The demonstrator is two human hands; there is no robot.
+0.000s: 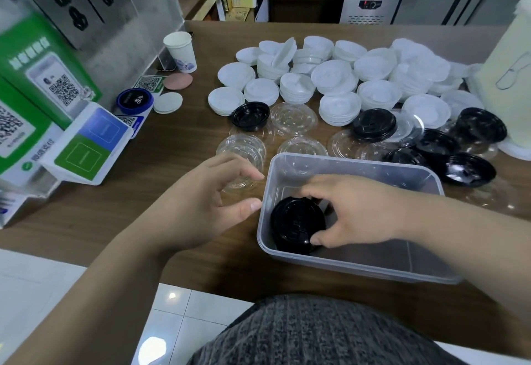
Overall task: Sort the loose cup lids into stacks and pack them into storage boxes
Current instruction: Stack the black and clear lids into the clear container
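Observation:
A clear plastic storage box (402,274) stands on the wooden counter in front of me. My right hand (356,209) reaches into it and grips a stack of black lids (296,225) at the box's left end. My left hand (207,198) hovers just left of the box with fingers loosely curved, holding nothing, over a clear lid stack (244,149). Behind the box lie several white lid stacks (339,77), loose clear lids (293,118) and black lids (373,124).
A paper cup (181,51) stands at the back left. Green and blue QR payment signs (86,146) crowd the counter's left side. A pale yellow bag (508,83) stands at the right edge. A blue round lid (135,101) lies near the signs.

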